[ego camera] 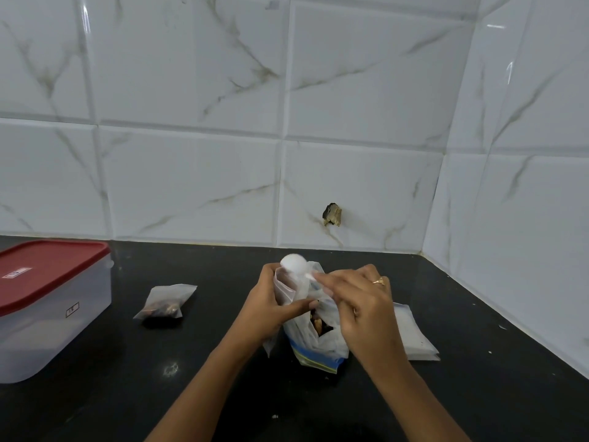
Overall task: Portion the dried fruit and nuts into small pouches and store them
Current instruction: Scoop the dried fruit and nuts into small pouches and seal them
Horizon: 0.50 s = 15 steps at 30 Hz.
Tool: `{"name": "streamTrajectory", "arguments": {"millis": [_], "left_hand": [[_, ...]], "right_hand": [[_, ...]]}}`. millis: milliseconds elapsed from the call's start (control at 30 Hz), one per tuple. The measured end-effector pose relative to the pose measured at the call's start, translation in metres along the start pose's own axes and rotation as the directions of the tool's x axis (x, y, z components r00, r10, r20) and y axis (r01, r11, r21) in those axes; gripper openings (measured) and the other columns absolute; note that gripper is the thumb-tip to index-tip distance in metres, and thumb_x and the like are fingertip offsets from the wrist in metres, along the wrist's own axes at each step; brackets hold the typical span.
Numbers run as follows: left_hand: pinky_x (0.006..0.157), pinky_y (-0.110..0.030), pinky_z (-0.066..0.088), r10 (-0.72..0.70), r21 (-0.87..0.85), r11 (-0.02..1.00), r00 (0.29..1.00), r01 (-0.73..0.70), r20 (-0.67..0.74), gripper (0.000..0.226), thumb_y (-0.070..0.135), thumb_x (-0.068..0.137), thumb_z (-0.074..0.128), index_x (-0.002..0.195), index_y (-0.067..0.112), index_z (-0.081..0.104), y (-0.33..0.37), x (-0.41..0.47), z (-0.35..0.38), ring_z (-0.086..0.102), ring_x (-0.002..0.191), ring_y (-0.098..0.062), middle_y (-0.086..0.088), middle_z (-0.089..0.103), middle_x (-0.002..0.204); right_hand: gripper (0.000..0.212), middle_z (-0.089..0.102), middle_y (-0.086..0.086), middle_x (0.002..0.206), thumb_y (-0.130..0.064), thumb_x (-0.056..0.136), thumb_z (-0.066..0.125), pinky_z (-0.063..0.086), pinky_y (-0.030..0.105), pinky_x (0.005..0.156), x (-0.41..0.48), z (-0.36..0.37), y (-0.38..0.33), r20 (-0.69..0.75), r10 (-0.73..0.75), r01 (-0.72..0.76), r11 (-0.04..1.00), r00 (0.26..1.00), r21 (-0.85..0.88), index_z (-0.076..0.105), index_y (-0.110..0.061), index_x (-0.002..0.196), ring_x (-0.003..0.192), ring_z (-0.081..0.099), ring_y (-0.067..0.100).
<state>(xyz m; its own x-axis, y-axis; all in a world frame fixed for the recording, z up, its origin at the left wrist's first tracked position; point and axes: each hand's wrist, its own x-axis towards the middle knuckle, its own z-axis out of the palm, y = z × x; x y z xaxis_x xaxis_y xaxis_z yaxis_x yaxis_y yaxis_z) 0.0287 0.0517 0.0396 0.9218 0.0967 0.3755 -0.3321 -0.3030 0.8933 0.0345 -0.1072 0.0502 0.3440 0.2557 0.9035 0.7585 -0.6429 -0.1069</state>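
At centre of black surface (191, 362), left hand (271, 304) grips small clear pouch (287, 290) upright, thumb and fingers curled round it. Right hand (363, 304) pinches handle of white spoon (291, 263), bowl just above pouch mouth. Below hands, large zip bag (318, 349) stands open, dried fruit and nuts visible inside. Filled pouch (165, 304) lies left, well apart. Red-lidded container (47, 298) at left edge. Stack of empty pouches (414, 339) right, partly behind right hand.
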Motion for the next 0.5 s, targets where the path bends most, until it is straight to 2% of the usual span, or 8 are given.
{"name": "streamTrajectory", "arguments": {"millis": [67,133,167,233,300,400,467,500], "left_hand": [[0.063,-0.008,0.046,0.002,0.018,1.0,1.0,-0.002,-0.017,0.058,0.024,0.07,0.078,0.113,0.026,0.039,0.001,-0.001,-0.001,0.054,0.089,-0.001,0.015,0.051,0.1],[0.067,-0.012,0.046,-0.006,0.045,0.999,1.0,0.007,-0.03,0.059,0.025,0.071,0.077,0.115,0.026,0.037,0.0,0.0,-0.002,0.053,0.089,-0.001,0.017,0.05,0.099],[0.069,-0.013,0.046,-0.005,0.065,0.998,0.999,0.007,-0.039,0.059,0.025,0.072,0.077,0.115,0.025,0.037,-0.001,0.001,-0.002,0.053,0.089,-0.001,0.017,0.049,0.099],[0.069,-0.014,0.046,0.004,0.099,0.995,0.997,0.003,-0.074,0.058,0.023,0.072,0.077,0.112,0.025,0.035,-0.004,0.002,-0.001,0.053,0.088,-0.002,0.015,0.049,0.098],[0.071,-0.015,0.046,-0.003,0.107,0.994,0.994,0.015,-0.112,0.061,0.023,0.071,0.078,0.111,0.024,0.032,-0.008,0.002,-0.001,0.054,0.092,-0.006,0.009,0.049,0.103],[0.093,-0.031,0.047,-0.034,0.112,0.992,0.987,0.052,-0.156,0.076,0.025,0.065,0.083,0.119,0.021,0.029,-0.014,0.006,-0.003,0.047,0.113,-0.017,-0.002,0.043,0.121],[0.103,-0.04,0.042,-0.076,0.126,0.987,0.984,0.097,-0.16,0.086,0.024,0.065,0.083,0.13,0.015,0.026,-0.015,0.007,-0.005,0.043,0.121,-0.021,-0.006,0.038,0.129],[0.104,-0.041,0.041,-0.089,0.136,0.984,0.983,0.112,-0.162,0.087,0.021,0.067,0.082,0.132,0.014,0.025,-0.015,0.007,-0.005,0.042,0.122,-0.022,-0.007,0.037,0.132]], "right_hand": [[0.031,0.067,-0.008,0.083,-0.005,0.087,0.054,0.043,0.017,0.074,0.002,-0.005,-0.003,0.058,0.264,-0.269,0.915,0.963,0.299,0.071,-0.028,0.098,0.082,0.054,0.004],[0.035,0.066,-0.004,0.078,-0.005,0.09,0.055,0.049,0.016,0.073,0.005,-0.012,-0.005,0.261,0.501,-0.557,0.643,0.825,0.525,0.068,-0.037,0.089,0.081,0.061,0.006],[0.034,0.065,-0.002,0.075,-0.004,0.09,0.053,0.048,0.017,0.071,0.006,-0.013,-0.004,0.329,0.573,-0.644,0.526,0.751,0.555,0.068,-0.035,0.087,0.079,0.061,0.007],[0.029,0.065,-0.001,0.076,-0.003,0.091,0.05,0.042,0.015,0.068,0.005,-0.012,0.001,0.372,0.661,-0.74,0.443,0.651,0.507,0.067,-0.027,0.094,0.079,0.06,0.006],[0.029,0.065,0.0,0.084,-0.004,0.091,0.048,0.039,0.011,0.066,0.001,-0.007,0.003,0.373,0.697,-0.786,0.487,0.613,0.382,0.063,-0.025,0.104,0.083,0.058,0.004],[0.029,0.067,0.0,0.102,-0.01,0.094,0.044,0.045,0.015,0.075,-0.008,0.006,0.004,0.406,0.671,-0.771,0.617,0.621,0.158,0.063,-0.023,0.111,0.098,0.057,0.012],[0.028,0.065,-0.001,0.111,-0.023,0.097,0.04,0.043,0.025,0.089,-0.013,0.013,0.003,0.46,0.586,-0.629,0.774,0.667,-0.075,0.063,-0.025,0.113,0.108,0.052,0.017],[0.032,0.063,-0.003,0.113,-0.032,0.098,0.036,0.038,0.025,0.089,-0.014,0.015,0.0,0.469,0.544,-0.521,0.832,0.696,-0.191,0.063,-0.027,0.114,0.109,0.048,0.018]]}}
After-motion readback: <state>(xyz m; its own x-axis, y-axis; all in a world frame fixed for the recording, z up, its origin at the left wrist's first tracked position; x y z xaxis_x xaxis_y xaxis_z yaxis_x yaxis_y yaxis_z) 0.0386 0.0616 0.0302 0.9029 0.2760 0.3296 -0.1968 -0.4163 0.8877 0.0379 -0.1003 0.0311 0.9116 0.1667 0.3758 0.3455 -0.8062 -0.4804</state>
